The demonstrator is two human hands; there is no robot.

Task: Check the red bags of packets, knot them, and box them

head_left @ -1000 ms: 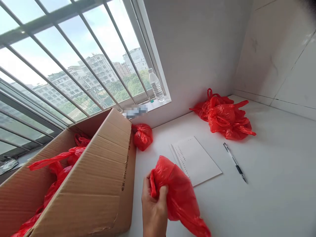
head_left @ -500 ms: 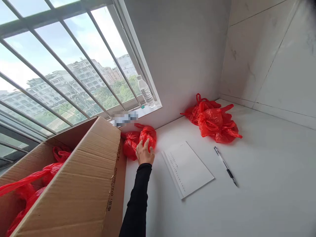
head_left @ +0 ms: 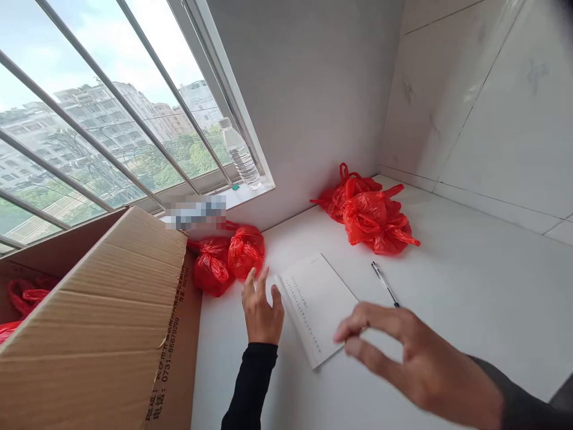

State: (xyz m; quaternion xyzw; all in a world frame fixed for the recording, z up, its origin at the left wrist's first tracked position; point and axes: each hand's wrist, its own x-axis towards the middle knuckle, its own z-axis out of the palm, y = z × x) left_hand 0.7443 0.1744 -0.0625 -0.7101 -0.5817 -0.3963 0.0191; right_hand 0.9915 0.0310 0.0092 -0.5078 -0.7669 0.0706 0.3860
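Head view: what is the left hand doing?

– It is holding its fingers apart, gripping nothing, just below a knotted bag; contact is hard to judge.

And the right hand?

– It is hanging over the edge of the notebook, thumb and fingers curving together; blur is hiding whether they are pinching anything.

Where are the other red bags sitting?

– A second bag is nestling between the first and the cardboard box, both probably standing by their own weight. Heaped bags are lying by the wall.

Why the pen there?

– It is lying beside the notebook, perhaps for easy writing.
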